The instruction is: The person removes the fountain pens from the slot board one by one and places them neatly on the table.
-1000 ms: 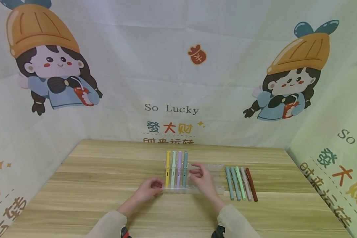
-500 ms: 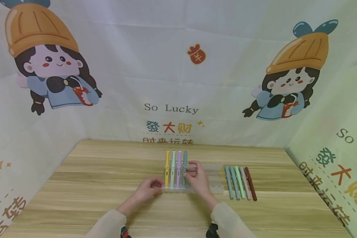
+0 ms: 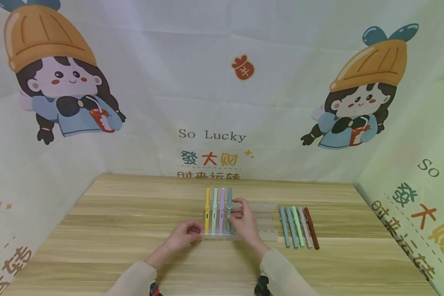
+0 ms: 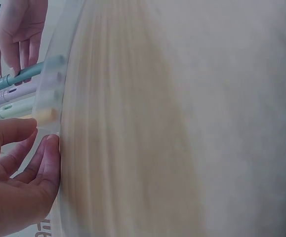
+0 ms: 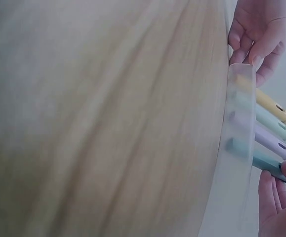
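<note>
A clear plastic pen rack (image 3: 269,235) lies on the table, with a yellow pen (image 3: 207,213), a pale green pen (image 3: 215,213), a purple pen (image 3: 222,213) and a dark teal pen (image 3: 229,197) side by side in its left part. My left hand (image 3: 186,235) holds the rack's left front corner between thumb and fingers, beside the yellow pen. With thumb and fingers my right hand (image 3: 245,222) pinches the teal pen around its middle; in the right wrist view the teal pen's end (image 5: 239,147) rests in the rack's front strip.
To the rack's right, several capped pens lie in a row on the wood-grain table (image 3: 133,213): two blue-grey, a light green pen (image 3: 298,226), a greyish one and a dark red pen (image 3: 312,228). A printed cloth (image 3: 151,102) hangs behind and along the sides.
My right hand has moved slightly left, from beside the teal pen onto it, and its fingers have closed there. The left hand stays at the rack's corner.
</note>
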Demonstrator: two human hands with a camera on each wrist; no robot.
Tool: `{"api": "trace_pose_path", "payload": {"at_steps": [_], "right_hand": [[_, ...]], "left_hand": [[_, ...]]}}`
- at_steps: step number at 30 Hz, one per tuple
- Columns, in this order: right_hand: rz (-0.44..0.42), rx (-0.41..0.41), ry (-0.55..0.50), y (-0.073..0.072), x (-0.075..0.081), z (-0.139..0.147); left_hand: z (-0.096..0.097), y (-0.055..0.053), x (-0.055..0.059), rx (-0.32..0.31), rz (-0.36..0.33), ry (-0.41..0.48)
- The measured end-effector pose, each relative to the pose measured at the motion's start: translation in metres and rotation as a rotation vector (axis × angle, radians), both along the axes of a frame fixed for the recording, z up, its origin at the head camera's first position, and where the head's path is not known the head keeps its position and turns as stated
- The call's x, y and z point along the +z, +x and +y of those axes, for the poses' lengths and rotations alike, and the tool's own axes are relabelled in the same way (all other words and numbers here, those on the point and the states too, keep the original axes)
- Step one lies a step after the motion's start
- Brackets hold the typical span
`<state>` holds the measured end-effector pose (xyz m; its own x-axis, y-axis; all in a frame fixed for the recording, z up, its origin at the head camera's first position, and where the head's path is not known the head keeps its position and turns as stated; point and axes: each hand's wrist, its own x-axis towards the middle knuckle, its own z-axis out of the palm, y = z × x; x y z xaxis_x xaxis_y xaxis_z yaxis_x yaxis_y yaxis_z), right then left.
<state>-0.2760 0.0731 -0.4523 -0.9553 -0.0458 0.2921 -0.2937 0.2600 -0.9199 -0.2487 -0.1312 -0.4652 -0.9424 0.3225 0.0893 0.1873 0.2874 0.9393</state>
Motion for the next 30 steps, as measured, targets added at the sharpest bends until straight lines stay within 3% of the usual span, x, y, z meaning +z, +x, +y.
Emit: {"api": "trace_pose_path", "payload": {"at_steps": [4, 12, 19, 30], "right_hand": [[0.012, -0.009, -0.012, 0.002, 0.003, 0.001], [0.035, 0.029, -0.135, 0.025, 0.035, 0.001], [-0.012, 0.018, -0.145, 0.011, 0.019, 0.017], [-0.001, 0.017, -0.156, 0.011, 0.021, 0.044]], "left_hand": [[0.0, 0.0, -0.002, -0.004, 0.004, -0.005], [0.001, 0.001, -0.001, 0.006, -0.001, -0.001], [0.0, 0.0, -0.002, 0.005, -0.007, 0.004], [0.0, -0.001, -0.002, -0.002, 0.007, 0.005]]}}
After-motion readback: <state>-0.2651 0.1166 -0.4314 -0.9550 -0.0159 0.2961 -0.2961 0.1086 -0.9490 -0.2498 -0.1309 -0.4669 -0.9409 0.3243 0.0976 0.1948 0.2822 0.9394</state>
